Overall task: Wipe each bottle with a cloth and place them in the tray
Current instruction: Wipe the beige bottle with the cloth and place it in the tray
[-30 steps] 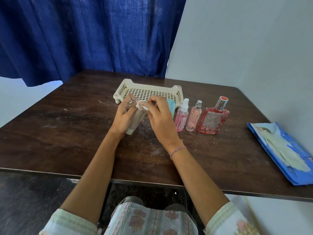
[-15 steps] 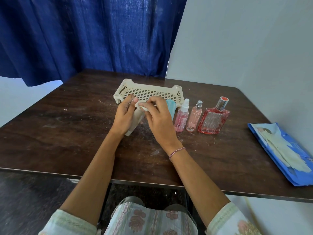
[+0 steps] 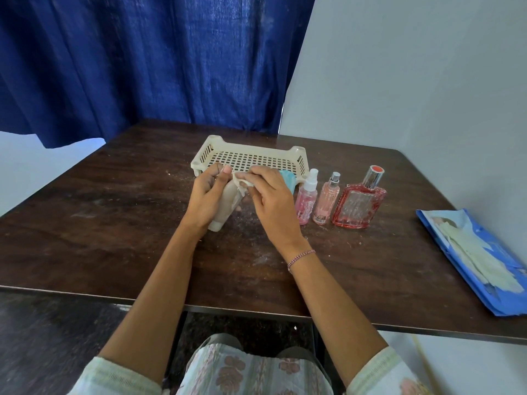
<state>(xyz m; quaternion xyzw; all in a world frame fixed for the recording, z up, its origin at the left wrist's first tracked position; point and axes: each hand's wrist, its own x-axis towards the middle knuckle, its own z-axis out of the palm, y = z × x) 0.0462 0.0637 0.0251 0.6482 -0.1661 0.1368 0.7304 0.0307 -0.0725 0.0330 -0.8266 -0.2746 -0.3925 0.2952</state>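
Note:
My left hand (image 3: 206, 197) grips a beige tube-shaped bottle (image 3: 225, 206), its cap end resting on the table. My right hand (image 3: 271, 201) pinches a small white cloth (image 3: 242, 182) against the bottle's upper end. Just behind my hands stands a cream perforated tray (image 3: 299, 159), with nothing seen in it. A blue object (image 3: 287, 178) peeks out behind my right hand. To the right stand a pink spray bottle (image 3: 306, 199), a slimmer pink bottle (image 3: 326, 199) and a red square perfume bottle (image 3: 359, 203) in a row.
The dark wooden table (image 3: 114, 223) shows dusty specks. A blue packet with pale contents (image 3: 479, 258) lies at the right edge near the grey wall. A blue curtain (image 3: 142, 67) hangs behind the table.
My right hand with the cloth has shifted slightly along the top of the beige bottle. The left hand keeps its grip, and the other bottles have not moved.

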